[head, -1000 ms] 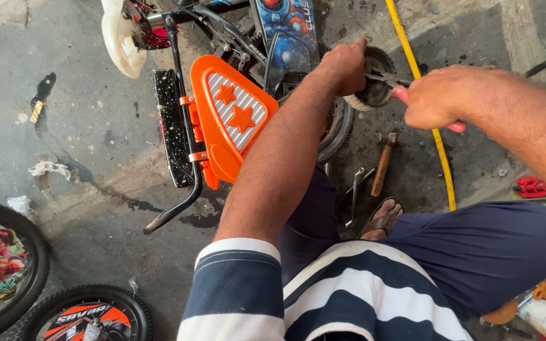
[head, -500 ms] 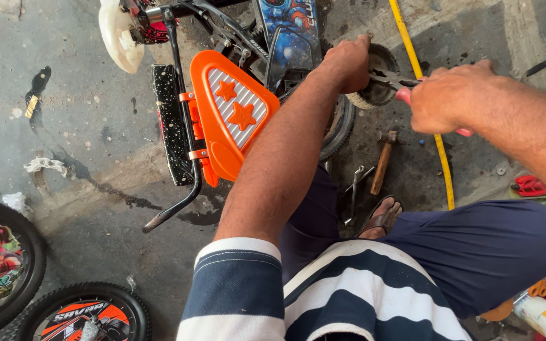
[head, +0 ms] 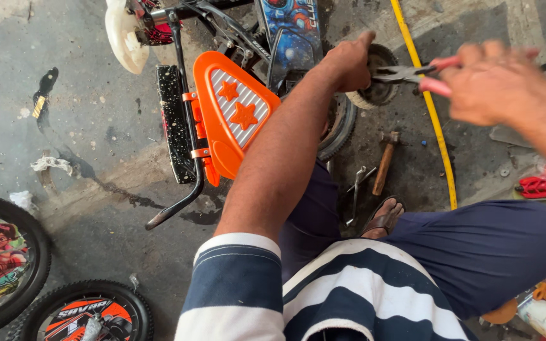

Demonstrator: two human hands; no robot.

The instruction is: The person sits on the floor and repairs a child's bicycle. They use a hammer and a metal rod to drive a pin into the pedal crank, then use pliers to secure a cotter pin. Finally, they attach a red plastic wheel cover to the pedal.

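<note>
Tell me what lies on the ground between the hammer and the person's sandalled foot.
In the head view, a metal wrench lies just left of the hammer, ending beside the sandalled foot; otherwise the stretch is bare concrete.

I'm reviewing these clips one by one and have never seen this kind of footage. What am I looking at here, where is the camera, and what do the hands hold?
There is no machine here: a person sits on a concrete floor, and the one camera is worn on their head, looking down over their striped shirt and blue trousers.

The left hand is closed on a small grey side wheel of an upturned child's bicycle with an orange star-patterned chain cover. The right hand, blurred, grips red-handled pliers whose tip points at that wheel.

On the floor lie a wooden-handled hammer, a metal spanner, a yellow hose and two loose black-tyred wheels with printed discs.
</note>
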